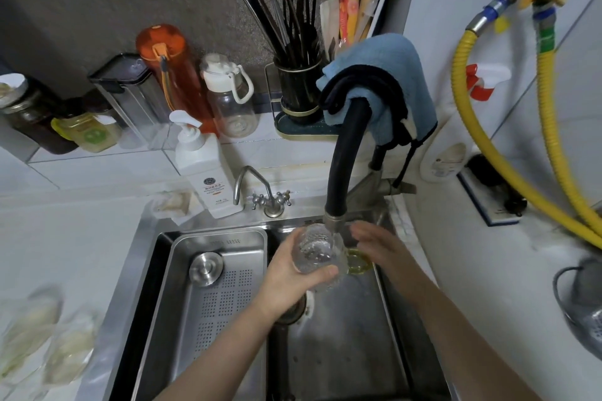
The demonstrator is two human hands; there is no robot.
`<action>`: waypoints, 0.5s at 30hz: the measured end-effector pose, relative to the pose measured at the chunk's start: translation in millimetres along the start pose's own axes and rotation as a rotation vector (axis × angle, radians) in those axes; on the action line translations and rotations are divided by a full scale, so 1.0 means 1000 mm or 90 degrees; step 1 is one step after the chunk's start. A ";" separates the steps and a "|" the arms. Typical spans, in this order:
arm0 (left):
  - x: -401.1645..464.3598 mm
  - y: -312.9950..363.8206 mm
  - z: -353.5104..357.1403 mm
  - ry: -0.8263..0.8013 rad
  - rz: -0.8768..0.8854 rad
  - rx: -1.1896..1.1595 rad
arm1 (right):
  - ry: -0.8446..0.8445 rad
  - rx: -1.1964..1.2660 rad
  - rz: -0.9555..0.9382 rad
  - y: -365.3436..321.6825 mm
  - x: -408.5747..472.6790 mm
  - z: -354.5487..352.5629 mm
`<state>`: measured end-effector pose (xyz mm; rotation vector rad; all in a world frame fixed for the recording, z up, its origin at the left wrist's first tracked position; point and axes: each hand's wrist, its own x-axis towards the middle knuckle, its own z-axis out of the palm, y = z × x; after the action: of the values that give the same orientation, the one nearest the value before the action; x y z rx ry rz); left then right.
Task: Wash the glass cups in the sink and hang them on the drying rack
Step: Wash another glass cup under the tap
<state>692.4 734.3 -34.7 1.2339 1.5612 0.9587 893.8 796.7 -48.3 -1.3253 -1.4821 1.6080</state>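
Holding a clear, textured glass cup (317, 254) under the metal nozzle of the black curved faucet hose (345, 153), the person's left hand (293, 273) wraps its fingers and thumb round the cup's body, above the stainless steel sink (351, 335). The cup is tilted, its mouth toward the nozzle, and sits over the right basin, near the round drain. The right hand (374, 242) is just beside the cup on its right, fingers loosely extended and blurred, gripping nothing; whether it touches the glass cannot be told. Behind that hand, at the back of the basin, lies a small yellowish translucent dish (358, 264), partly hidden.

In the left part of the sink rests a perforated stainless steel tray (215, 286) with a round metal plug (206, 269) lying in it. On the sink's back ledge stand a white pump bottle (202, 163) and a small chrome tap (260, 192) with two cross handles. A blue cloth (391, 75) and a dark one hang over the top of the faucet hose. Behind it a black holder of dark chopsticks (293, 42) stands on the tiled counter, with an orange plastic bottle (169, 68) and a clear bottle with a white lid (231, 98) to its left. Two yellow corrugated hoses (550, 114) run down the white tiled wall on the right. On the left counter lie blurred pale glass items (42, 329), too smeared to identify.
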 end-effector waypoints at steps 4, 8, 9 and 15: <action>0.000 0.002 -0.004 -0.034 0.022 0.046 | -0.141 -0.088 -0.002 -0.025 -0.033 0.024; -0.012 -0.007 -0.006 -0.126 -0.025 0.002 | -0.001 -0.074 -0.024 -0.027 -0.063 0.041; -0.015 -0.008 -0.010 -0.137 -0.032 -0.013 | -0.001 -0.076 -0.033 -0.027 -0.068 0.047; -0.002 0.005 -0.023 -0.150 -0.024 -0.060 | 0.071 -0.037 -0.062 -0.032 -0.061 0.061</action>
<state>672.1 732.3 -23.0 1.2013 1.3363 0.8216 852.2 725.2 -7.6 -1.3303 -1.5119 1.4170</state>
